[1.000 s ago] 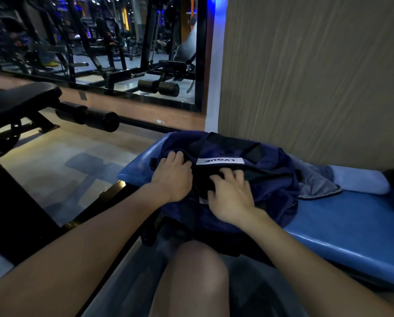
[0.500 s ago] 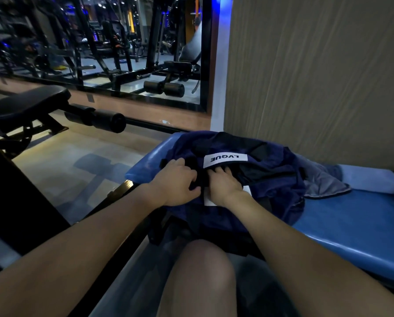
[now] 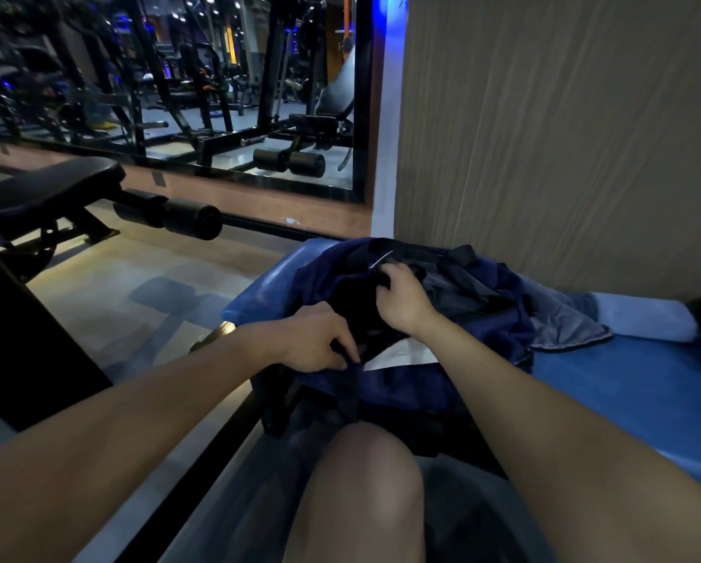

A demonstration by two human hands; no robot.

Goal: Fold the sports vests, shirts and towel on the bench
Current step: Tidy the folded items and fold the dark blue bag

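Atop the heap, both hands are busy: left hand (image 3: 318, 339) pinches the near edge of a dark navy sports garment (image 3: 385, 384), fingers curled; right hand (image 3: 405, 296) grips a black fabric fold (image 3: 353, 298) further back, w/ fingers tucked under. Pile sits on the blue padded worktop (image 3: 633, 384), near its left end, beside a crumpled grey cloth (image 3: 564, 319) & a rolled pale towel (image 3: 645, 319) by the beige wall (image 3: 564, 136). Black gym bench (image 3: 48, 188) stands left, well apart.

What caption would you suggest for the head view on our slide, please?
Left hand and right hand grip a dark garment atop piled clothes on a blue bench.
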